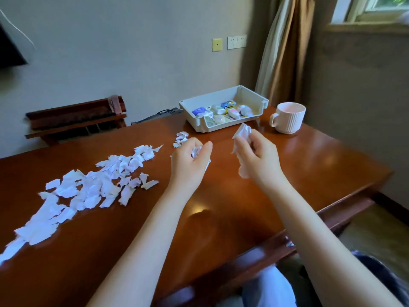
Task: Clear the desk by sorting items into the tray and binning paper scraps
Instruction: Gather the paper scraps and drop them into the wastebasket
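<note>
A long scatter of torn white paper scraps [88, 189] lies across the left half of the brown desk [309, 169]. A smaller cluster of scraps [181, 138] sits nearer the tray. My left hand [188, 165] hovers above the desk with its fingers curled round a bunch of scraps. My right hand [256, 156] grips crumpled white paper [242, 131] that sticks out above and below its fingers. The white tray [252, 96] stands at the far side and holds several small items, among them a toy car [228, 104].
A ribbed pale pink mug [288, 117] stands right of the tray. A wooden rack [75, 118] is against the wall beyond the desk's far left. The desk's right edge and a drawer front are near my right forearm. No bin is in view.
</note>
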Action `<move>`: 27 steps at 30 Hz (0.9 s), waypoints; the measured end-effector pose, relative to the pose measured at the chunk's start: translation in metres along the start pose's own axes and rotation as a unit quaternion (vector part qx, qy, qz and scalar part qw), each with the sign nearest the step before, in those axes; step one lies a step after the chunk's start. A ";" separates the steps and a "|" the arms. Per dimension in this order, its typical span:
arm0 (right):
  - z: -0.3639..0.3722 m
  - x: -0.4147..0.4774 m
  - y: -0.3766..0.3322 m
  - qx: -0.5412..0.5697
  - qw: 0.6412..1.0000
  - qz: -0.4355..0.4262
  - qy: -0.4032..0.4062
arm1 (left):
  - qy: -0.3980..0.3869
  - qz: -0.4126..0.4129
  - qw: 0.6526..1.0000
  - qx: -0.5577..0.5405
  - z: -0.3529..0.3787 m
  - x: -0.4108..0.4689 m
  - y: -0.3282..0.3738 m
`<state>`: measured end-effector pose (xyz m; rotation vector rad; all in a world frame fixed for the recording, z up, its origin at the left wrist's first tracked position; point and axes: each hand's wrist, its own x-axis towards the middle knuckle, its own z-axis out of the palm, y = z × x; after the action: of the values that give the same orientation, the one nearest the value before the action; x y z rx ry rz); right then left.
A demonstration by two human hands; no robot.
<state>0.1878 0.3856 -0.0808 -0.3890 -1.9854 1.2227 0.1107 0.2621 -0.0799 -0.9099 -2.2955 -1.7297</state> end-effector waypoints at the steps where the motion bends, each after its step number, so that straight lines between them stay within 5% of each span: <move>1: -0.012 -0.005 0.000 -0.005 1.000 -0.001 0.008 | -0.010 0.006 1.000 0.000 0.009 -0.005 0.008; 14: -0.167 -0.061 0.047 -0.077 0.987 0.016 0.142 | -0.133 0.091 0.984 -0.081 0.144 -0.068 0.077; 27: -0.283 -0.118 0.162 -0.122 0.952 0.165 0.226 | -0.291 0.071 0.950 -0.085 0.295 -0.131 0.072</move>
<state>0.4540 0.5727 -0.2010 -1.0627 -1.7091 0.9660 0.3280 0.4914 -0.1768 -1.7760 -2.3287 -1.7926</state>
